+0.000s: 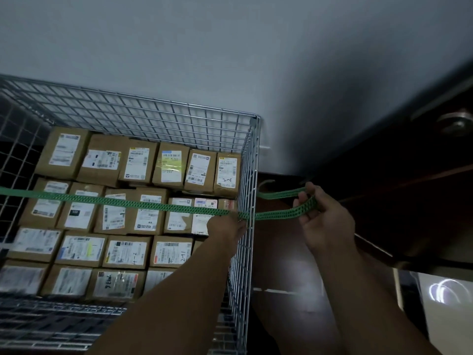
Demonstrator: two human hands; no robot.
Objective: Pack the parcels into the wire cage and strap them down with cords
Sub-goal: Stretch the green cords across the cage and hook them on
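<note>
Cord [153, 206]: green and flat with dark marks. It comes in from the 9 o'clock edge, lies taut over the middle row of parcels, and crosses the cage's right wall just by your left hand. From there it runs on toward 3 o'clock to your right hand, folds there, and doubles back toward the cage.
Hook [264, 183]: grey, on the cord's free end. It hangs outside the cage, just beside the right wall, at 12 o'clock of the spot where the cord crosses the wire.
Right hand [320, 221]: outside the cage at 3 o'clock of it. Your fingers and thumb are curled round the fold of the cord and hold both strands.
Left hand [226, 228]: your arm reaches in from 6 o'clock, inside the cage. The hand is up against the right wall, just under the cord. It is blurred, so you cannot tell whether the fingers clasp the cord or the wire, or only touch them.
Parcels [138, 162]: brown cardboard boxes with white labels, packed close in rows. They fill the cage from the far wall at 12 o'clock to the near side at 6 o'clock. Some have handwritten marks.
Cage [253, 160]: silver wire mesh, open at the top. Its far right corner stands close to the wall.
Wall [230, 47]: pale grey, behind the cage at 12 o'clock.
Floor [281, 265]: dark and glossy, below your right arm.
Panel [396, 175]: dark wood, at 3 o'clock of the cage.
Knob [458, 123]: round metal, on the panel toward 2 o'clock.
</note>
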